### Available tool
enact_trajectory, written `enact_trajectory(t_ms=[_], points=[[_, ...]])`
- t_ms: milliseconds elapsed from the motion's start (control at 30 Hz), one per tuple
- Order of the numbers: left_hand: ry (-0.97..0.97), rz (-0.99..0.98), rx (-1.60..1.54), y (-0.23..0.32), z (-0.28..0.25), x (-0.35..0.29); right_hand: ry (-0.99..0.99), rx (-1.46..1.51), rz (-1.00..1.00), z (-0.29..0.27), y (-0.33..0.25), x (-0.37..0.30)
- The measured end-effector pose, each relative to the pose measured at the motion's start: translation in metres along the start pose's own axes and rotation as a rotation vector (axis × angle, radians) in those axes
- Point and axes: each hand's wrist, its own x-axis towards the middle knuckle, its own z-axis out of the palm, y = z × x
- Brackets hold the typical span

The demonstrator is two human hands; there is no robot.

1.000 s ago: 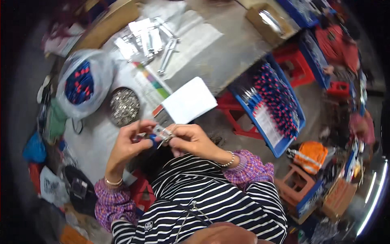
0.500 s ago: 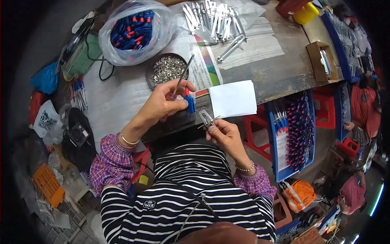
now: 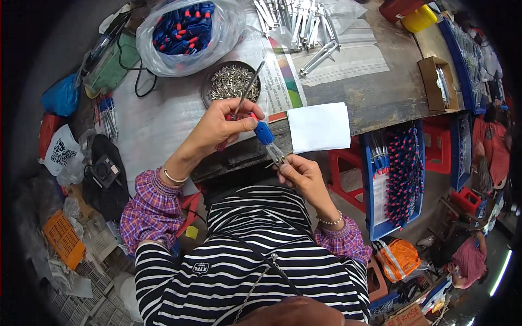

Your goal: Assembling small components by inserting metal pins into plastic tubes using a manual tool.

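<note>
My left hand (image 3: 215, 130) is closed around a screwdriver (image 3: 250, 88), its metal shaft pointing up and away, and it also pinches a blue plastic handle (image 3: 264, 133) with a red end. The fingers of my right hand (image 3: 302, 174) grip a narrow silver metal piece (image 3: 275, 152) with pins sticking out at its lower end. The upper end of this metal piece meets the lower end of the blue handle; whether it sits inside cannot be made out. Beyond my left hand stands a round dark bowl (image 3: 205, 91) holding small silver fasteners (image 3: 234, 81).
A clear plastic bag (image 3: 229, 35) holds blue-and-red handles (image 3: 182, 30). Silver metal pieces (image 3: 304, 24) lie at the far side of the table. White paper (image 3: 319, 127) rests near the edge. A blue tray (image 3: 379, 231) of finished-looking handles stands at right, beside red stools (image 3: 347, 182).
The blue handle and the metal piece were apart and now meet end to end. The handle has tilted toward my right hand. The view has shifted slightly.
</note>
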Motion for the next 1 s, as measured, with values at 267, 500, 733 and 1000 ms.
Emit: enact_trajectory(t_ms=[267, 500, 733, 1000], points=[[0.012, 0.006, 0.015, 0.002, 0.0, -0.001, -0.031, 0.01, 0.046, -0.001, -0.001, 0.0], [-0.054, 0.003, 0.126, 0.0, 0.001, 0.001, -0.027, 0.033, 0.067, -0.001, -0.002, 0.001], [-0.113, 0.107, 0.25, -0.003, 0.004, 0.002, -0.035, 0.018, 0.054, 0.0, -0.001, 0.0], [-0.292, 0.16, 0.488, 0.011, -0.002, 0.0, -0.049, 0.037, 0.089, 0.002, -0.006, -0.001]])
